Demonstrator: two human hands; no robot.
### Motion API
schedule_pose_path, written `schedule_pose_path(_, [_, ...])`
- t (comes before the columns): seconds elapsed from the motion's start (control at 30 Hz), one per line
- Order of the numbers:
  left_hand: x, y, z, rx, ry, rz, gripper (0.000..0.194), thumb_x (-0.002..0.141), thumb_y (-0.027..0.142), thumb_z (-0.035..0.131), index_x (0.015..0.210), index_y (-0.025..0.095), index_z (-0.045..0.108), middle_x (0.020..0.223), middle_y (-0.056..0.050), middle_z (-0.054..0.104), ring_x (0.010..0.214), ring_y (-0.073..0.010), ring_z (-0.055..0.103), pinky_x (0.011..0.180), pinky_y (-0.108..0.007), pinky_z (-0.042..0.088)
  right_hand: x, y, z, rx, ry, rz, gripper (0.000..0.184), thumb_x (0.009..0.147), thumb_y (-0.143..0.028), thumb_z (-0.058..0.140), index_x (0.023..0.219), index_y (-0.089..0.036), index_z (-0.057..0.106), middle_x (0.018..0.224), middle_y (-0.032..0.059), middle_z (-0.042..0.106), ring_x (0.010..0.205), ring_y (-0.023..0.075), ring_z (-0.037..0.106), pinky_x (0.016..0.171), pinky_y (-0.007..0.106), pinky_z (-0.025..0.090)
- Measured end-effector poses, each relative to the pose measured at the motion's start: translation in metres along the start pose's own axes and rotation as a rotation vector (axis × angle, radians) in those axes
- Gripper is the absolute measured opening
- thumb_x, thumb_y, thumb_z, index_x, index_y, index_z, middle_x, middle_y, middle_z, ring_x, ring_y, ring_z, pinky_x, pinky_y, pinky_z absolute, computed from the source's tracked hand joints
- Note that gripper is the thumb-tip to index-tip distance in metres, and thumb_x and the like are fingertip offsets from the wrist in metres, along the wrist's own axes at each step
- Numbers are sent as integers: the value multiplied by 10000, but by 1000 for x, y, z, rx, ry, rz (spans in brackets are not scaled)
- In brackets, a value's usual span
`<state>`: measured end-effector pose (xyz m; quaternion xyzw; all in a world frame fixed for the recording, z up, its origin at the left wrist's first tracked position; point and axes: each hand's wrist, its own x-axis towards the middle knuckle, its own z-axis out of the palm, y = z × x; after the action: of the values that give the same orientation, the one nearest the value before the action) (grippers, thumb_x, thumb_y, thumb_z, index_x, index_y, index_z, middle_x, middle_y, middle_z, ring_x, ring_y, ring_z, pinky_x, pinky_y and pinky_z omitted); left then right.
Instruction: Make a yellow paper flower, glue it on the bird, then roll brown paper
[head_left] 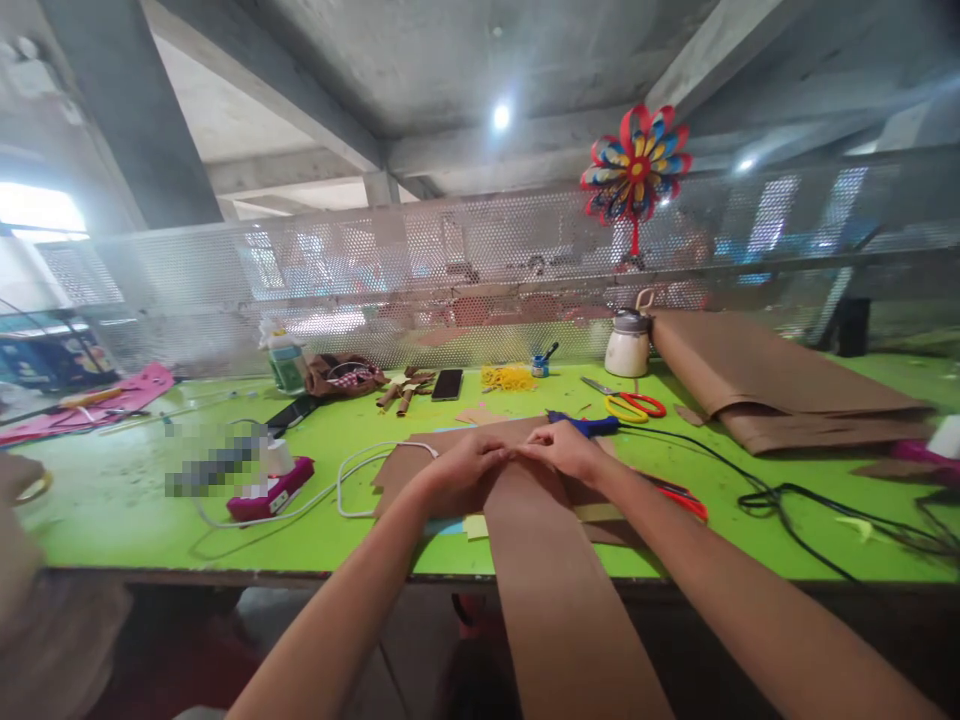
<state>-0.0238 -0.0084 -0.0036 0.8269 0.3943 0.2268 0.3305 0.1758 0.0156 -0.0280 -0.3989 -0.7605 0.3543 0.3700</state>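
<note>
A long strip of brown paper runs from the green table down over its front edge toward me. My left hand pinches the strip's far end from the left side. From the right, my right hand pinches the same end, its fingertips close to the left ones. More brown paper pieces lie flat beneath my hands. Just beyond my right hand rests a blue glue gun with a black cord. Red-handled scissors lie partly hidden behind my right forearm.
Yellow-and-red-handled scissors, a phone, yellow shreds and a white flask stand or lie farther back. Folded brown paper is at right. A purple power strip with a white cable sits left. Another person's arm shows far left.
</note>
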Motion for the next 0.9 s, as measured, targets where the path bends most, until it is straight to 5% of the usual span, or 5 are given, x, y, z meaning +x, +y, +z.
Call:
schedule_pose_path(0.4, [5,-3,10,125,140,111,369,874,387,383,897,128,645,820,-42,631,751,-159,518,692,-246,400,-6,-3,4,234,141,-40,328,620,-422,712,690,-105,663,636,15,592,583,108,467,531,228,340])
schedule_pose_path(0.63, [3,3,9,77,124,97,372,868,392,402,909,115,646,814,-52,632,748,-162,519,683,-247,400,-6,0,-1,415,72,12,352,633,-436,699,778,-116,697,686,27,644,639,143,546,634,268,415])
schedule_pose_path(0.9, [0,6,8,-75,68,61,329,834,384,470,809,101,635,692,-36,587,610,-120,471,579,-234,370,-6,2,-5,326,160,-9,336,643,-435,690,726,-110,717,639,15,617,592,123,494,566,246,365])
